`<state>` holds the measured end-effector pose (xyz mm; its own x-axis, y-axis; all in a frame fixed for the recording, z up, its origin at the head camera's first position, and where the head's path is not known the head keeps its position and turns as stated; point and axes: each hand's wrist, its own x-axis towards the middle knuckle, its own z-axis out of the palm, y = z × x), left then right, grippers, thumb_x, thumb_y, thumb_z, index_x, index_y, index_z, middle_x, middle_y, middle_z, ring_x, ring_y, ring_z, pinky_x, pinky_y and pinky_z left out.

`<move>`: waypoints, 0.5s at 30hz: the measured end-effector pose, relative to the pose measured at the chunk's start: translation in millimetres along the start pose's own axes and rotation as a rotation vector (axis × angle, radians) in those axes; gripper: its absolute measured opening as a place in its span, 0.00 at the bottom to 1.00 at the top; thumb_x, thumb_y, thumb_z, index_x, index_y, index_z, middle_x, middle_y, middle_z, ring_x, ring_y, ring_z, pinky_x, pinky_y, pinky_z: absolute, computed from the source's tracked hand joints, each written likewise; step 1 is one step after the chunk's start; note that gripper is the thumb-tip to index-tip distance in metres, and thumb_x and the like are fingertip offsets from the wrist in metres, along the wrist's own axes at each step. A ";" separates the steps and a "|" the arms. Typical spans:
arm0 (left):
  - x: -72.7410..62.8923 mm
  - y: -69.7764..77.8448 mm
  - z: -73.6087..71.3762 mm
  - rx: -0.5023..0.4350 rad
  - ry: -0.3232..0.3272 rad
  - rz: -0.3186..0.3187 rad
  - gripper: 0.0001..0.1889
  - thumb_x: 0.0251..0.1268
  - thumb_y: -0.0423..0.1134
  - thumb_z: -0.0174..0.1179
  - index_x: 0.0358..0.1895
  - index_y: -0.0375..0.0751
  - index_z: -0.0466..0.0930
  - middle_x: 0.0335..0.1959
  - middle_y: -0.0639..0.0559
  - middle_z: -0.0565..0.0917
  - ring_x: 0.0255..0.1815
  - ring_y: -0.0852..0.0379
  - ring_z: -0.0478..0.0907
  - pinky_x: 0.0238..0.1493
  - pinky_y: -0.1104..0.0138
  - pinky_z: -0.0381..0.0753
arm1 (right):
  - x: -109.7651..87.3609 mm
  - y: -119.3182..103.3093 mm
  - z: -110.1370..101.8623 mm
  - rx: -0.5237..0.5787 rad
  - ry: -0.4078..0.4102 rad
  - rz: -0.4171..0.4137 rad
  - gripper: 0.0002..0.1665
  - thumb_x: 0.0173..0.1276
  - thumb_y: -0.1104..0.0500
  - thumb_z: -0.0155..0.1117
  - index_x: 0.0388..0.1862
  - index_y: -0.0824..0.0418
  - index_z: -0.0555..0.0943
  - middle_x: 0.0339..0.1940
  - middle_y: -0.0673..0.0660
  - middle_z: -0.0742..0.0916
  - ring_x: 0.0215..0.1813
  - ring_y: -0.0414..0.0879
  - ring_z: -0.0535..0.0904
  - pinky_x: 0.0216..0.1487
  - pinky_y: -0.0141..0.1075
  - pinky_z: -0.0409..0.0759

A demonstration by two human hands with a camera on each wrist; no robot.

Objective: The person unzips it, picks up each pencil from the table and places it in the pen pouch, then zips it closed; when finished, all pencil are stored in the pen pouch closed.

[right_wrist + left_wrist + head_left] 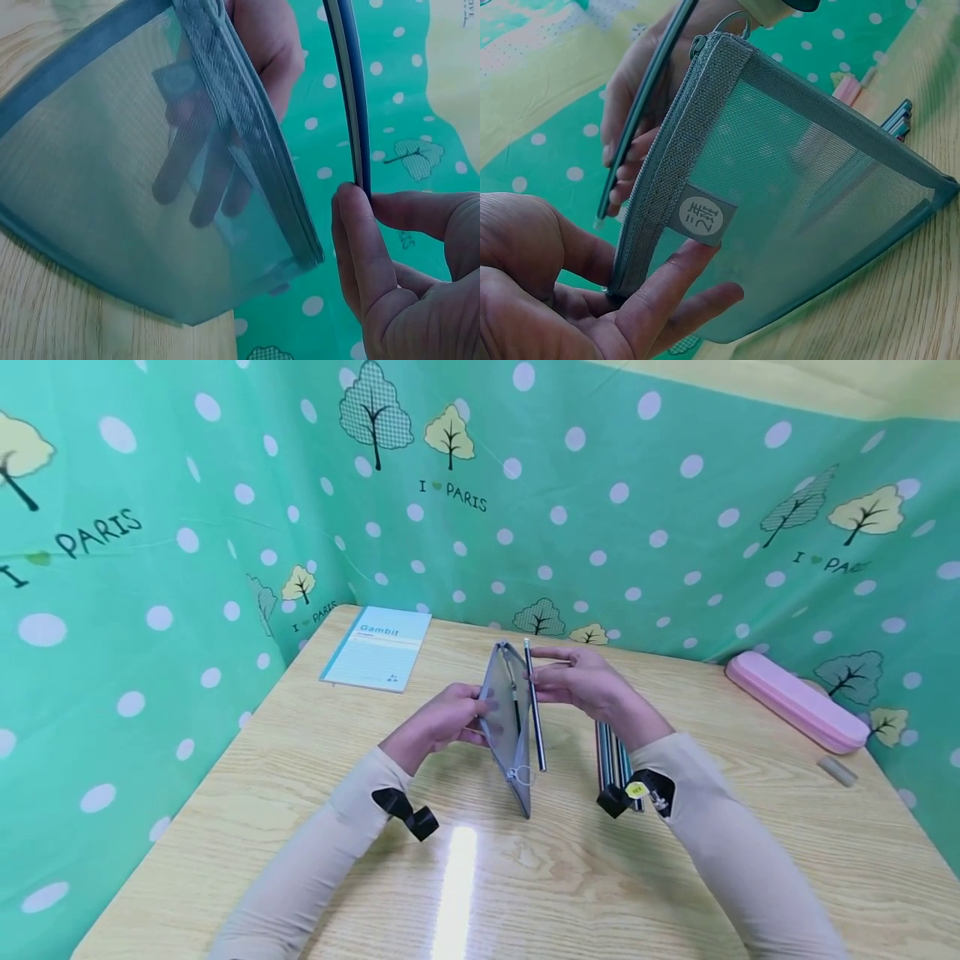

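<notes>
A grey mesh zip pouch (501, 727) is held up on edge above the table by my left hand (450, 714), thumb on one side and fingers on the other. Its zip side is parted, and a slim dark thing (517, 714) shows in the opening; I cannot tell what it is. A label (701, 215) is sewn near the zip. My right hand (577, 681) pinches a dark striped pencil (537, 727) between thumb and fingertips, just right of the pouch and outside it. Several more pencils (604, 752) lie on the table, partly hidden below my right wrist.
On the wooden table (360, 877), a notebook (382, 647) lies at the back left. A pink pencil case (797, 702) lies at the back right, with a small grey block (837, 771) in front of it. A dotted green curtain (450, 560) hangs behind.
</notes>
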<state>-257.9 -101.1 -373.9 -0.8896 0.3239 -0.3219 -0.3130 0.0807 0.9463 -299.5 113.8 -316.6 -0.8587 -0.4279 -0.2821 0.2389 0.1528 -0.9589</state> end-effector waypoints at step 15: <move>0.3 0.4 0.7 0.002 0.001 0.004 0.21 0.79 0.29 0.44 0.68 0.20 0.68 0.62 0.26 0.77 0.56 0.34 0.83 0.54 0.53 0.89 | 6.3 -5.3 18.6 0.008 0.025 0.002 0.35 0.74 0.74 0.57 0.79 0.69 0.63 0.61 0.78 0.81 0.38 0.43 0.89 0.46 0.32 0.89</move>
<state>-258.1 -100.3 -373.6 -0.8912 0.3234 -0.3181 -0.3087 0.0815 0.9477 -297.7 93.7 -313.8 -0.8692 -0.4052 -0.2834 0.2443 0.1465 -0.9586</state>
